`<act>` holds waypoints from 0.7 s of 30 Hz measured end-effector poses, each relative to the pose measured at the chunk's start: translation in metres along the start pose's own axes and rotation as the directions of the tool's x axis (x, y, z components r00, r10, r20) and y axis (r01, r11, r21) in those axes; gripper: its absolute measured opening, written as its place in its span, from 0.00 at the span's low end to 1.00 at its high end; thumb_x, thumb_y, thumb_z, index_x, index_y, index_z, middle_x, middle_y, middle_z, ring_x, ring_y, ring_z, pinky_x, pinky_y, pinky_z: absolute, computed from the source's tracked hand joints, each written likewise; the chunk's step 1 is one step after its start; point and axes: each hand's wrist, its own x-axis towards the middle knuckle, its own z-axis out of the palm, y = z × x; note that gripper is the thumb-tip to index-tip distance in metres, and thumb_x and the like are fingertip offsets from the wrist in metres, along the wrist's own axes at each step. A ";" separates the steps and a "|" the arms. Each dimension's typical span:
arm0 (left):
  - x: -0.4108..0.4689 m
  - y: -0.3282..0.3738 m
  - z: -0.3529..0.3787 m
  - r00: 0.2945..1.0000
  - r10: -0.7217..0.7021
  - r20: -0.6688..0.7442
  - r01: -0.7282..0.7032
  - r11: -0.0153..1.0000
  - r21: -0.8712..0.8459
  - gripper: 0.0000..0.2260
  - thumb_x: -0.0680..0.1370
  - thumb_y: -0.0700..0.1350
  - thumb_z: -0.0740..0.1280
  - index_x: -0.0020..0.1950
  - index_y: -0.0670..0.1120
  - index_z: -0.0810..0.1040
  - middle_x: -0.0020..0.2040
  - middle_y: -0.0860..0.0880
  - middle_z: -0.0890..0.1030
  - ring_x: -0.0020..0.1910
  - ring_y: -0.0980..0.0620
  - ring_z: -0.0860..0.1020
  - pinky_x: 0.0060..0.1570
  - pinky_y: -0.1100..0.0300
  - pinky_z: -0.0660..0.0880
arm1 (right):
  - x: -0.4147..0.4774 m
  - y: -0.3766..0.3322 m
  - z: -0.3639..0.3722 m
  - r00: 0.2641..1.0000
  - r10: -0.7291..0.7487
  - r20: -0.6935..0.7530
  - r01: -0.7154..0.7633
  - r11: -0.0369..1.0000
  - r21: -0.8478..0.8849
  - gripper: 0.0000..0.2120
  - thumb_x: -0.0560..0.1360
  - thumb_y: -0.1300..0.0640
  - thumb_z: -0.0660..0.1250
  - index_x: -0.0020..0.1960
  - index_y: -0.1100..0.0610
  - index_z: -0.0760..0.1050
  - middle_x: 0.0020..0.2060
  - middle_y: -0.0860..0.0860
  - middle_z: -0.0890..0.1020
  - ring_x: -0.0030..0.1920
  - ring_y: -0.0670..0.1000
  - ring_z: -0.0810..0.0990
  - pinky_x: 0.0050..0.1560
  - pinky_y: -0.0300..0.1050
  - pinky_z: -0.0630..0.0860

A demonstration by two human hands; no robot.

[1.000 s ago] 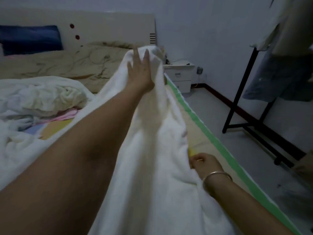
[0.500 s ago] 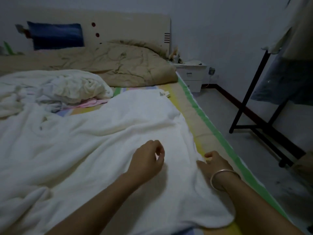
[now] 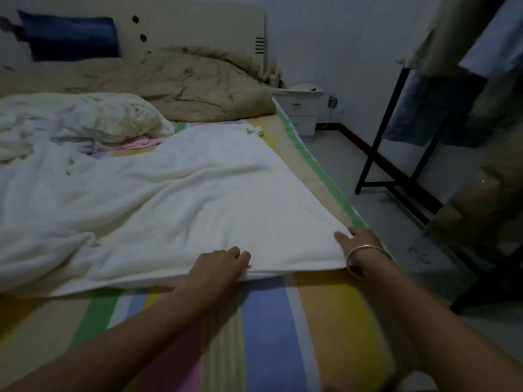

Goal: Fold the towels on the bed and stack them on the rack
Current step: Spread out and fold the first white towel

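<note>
Barely begun: pinches the white towel [image 3: 198, 199], spread on the striped bed [image 3: 268, 321], at its near edge with left hand [image 3: 218, 267] and right hand [image 3: 359, 244]. Leaves folding undone, crumpled towels [image 3: 107, 114] waiting, no stack visible on the black rack [image 3: 380, 137].

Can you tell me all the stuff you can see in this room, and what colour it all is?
white towel: one, white, spread on the near part of the bed
crumpled towels: a heap, count unclear, white, far left on the bed
quilt: one, tan, bunched by the headboard
pillow: one, dark blue, far left against the headboard
headboard: one, beige, far end of the bed
striped sheet: one, many colours, covering the bed
nightstand: one, white, beside the bed's far right corner
rack: one, black, on the floor at right
hanging clothes: several, blue and pale, on the rack
bangle: one, gold, right wrist
left hand: grips the towel's near edge
right hand: holds the towel's near right corner
</note>
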 end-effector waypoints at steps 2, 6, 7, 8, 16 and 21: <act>-0.005 0.016 -0.009 0.998 0.052 -0.025 -0.053 0.998 -0.030 0.20 0.57 0.48 0.80 0.38 0.51 0.71 0.29 0.52 0.72 0.19 0.50 0.72 0.20 0.61 0.54 | -0.010 0.014 -0.018 0.999 -0.020 -0.027 0.019 1.000 -0.022 0.19 0.79 0.50 0.63 0.61 0.63 0.77 0.56 0.62 0.80 0.54 0.63 0.78 0.51 0.49 0.72; -0.010 0.074 -0.025 0.992 0.127 -0.012 -0.127 0.976 -0.176 0.12 0.71 0.45 0.71 0.49 0.47 0.70 0.40 0.48 0.77 0.33 0.43 0.79 0.26 0.55 0.63 | -0.032 0.049 -0.052 0.997 -0.056 -0.054 0.051 0.994 -0.092 0.16 0.78 0.48 0.63 0.53 0.59 0.79 0.48 0.61 0.81 0.46 0.59 0.77 0.44 0.46 0.69; -0.010 0.091 -0.027 0.991 0.117 0.061 -0.104 0.975 -0.195 0.09 0.76 0.44 0.66 0.53 0.47 0.69 0.46 0.46 0.77 0.40 0.40 0.79 0.32 0.53 0.63 | -0.038 0.059 -0.060 0.998 -0.048 -0.046 0.043 0.993 -0.106 0.14 0.78 0.48 0.63 0.50 0.58 0.79 0.45 0.60 0.80 0.44 0.58 0.76 0.44 0.46 0.69; -0.012 0.105 -0.029 0.984 0.118 0.130 -0.090 0.974 -0.207 0.08 0.78 0.44 0.61 0.56 0.46 0.67 0.50 0.45 0.76 0.45 0.39 0.78 0.35 0.51 0.62 | -0.043 0.067 -0.065 0.999 -0.039 -0.037 0.034 0.992 -0.119 0.13 0.78 0.48 0.63 0.46 0.57 0.77 0.42 0.59 0.79 0.43 0.58 0.75 0.43 0.46 0.68; -0.028 0.139 -0.037 0.957 0.251 0.149 -0.199 0.935 -0.294 0.13 0.77 0.50 0.63 0.59 0.48 0.68 0.54 0.47 0.75 0.49 0.40 0.77 0.38 0.53 0.65 | -0.066 0.122 -0.073 1.000 0.016 -0.024 -0.019 0.989 -0.145 0.12 0.77 0.48 0.64 0.40 0.55 0.75 0.40 0.56 0.79 0.43 0.58 0.77 0.45 0.48 0.72; -0.028 0.095 -0.053 0.946 0.161 0.282 0.054 0.779 -0.624 0.25 0.75 0.68 0.53 0.49 0.52 0.80 0.42 0.55 0.81 0.41 0.55 0.79 0.45 0.58 0.75 | -0.064 0.105 -0.060 0.997 -0.007 -0.080 -0.017 0.958 -0.286 0.17 0.75 0.51 0.66 0.61 0.53 0.70 0.57 0.55 0.77 0.54 0.59 0.76 0.55 0.52 0.75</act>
